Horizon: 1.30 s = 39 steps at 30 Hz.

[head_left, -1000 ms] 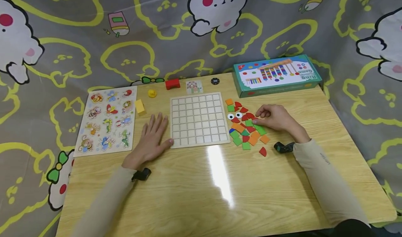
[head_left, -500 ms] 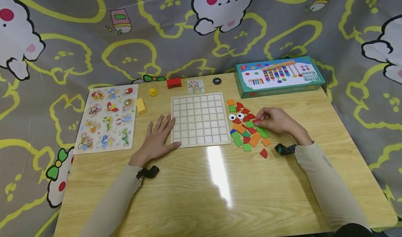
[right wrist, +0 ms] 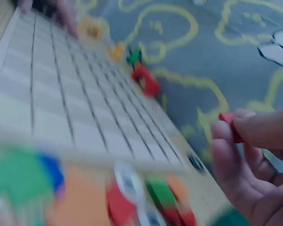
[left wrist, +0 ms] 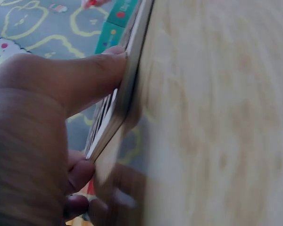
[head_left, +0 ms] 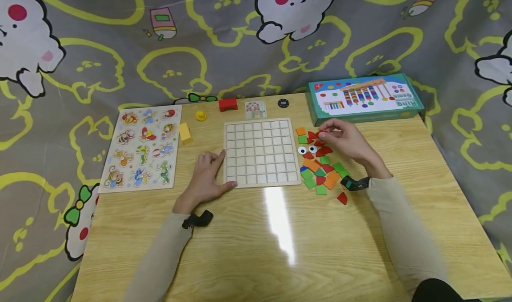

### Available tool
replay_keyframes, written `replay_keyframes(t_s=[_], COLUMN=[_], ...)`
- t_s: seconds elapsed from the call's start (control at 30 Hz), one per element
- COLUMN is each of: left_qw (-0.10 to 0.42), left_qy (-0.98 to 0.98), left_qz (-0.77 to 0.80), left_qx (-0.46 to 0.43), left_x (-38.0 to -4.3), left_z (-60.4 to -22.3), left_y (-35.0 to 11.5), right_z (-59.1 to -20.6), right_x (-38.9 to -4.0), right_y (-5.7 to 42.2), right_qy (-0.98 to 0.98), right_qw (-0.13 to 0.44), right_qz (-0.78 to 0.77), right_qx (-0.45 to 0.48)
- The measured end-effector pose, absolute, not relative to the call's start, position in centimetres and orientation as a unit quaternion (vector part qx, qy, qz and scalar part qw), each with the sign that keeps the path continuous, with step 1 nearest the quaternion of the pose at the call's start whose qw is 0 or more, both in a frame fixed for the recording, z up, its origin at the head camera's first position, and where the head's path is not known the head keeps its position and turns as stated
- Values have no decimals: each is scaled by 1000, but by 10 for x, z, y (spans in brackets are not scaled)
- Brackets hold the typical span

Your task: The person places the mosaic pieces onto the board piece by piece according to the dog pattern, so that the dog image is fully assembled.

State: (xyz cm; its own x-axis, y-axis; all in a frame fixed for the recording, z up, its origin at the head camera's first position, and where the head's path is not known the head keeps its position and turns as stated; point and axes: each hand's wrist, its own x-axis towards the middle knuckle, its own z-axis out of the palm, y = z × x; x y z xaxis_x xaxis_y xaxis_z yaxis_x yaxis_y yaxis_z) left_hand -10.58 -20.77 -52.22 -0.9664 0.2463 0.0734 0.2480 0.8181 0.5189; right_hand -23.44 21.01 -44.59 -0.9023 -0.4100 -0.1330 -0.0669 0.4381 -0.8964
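R hand pinches red pc at far end of loose pcs; L hand grips near-left corner of grid board, centre. Prob. early: 0 pcs on board, pile at right unplaced.

A grey fabric backdrop with soft creases hangs behind the surface and along its left and right sides. Its print shows thick yellow outlines, white cartoon animals with red cheeks, green bows and pink-and-white crayon-like shapes. The surface is pale yellow-brown wood grain, glossy enough to carry one bright white streak of reflected light near its middle.
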Motion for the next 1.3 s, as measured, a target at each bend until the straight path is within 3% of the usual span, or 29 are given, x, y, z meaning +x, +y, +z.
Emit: replay_keyframes(t_s=[0.3,0.57,0.87,1.3], left_qw=[16,13,17,19], left_qy=[-957,-959,-960,-960], left_qz=[-262,-260,-256,-262], left_qx=[-124,-112,-112,-97], left_x=[-108,-110,-112,-112], left_z=[-526,-531,-532,-533], left_y=[-204,-201,-201,-210], right_z=[-456,-482,-498,-497], right_x=[-260,-284,-298,-302], right_y=[106,43,9,-5], right_qy=[724,775,855,868], right_qw=[141,115,74,60], right_qz=[-665,-596,-410,-381], right_qx=[-119,-178,-308,-312])
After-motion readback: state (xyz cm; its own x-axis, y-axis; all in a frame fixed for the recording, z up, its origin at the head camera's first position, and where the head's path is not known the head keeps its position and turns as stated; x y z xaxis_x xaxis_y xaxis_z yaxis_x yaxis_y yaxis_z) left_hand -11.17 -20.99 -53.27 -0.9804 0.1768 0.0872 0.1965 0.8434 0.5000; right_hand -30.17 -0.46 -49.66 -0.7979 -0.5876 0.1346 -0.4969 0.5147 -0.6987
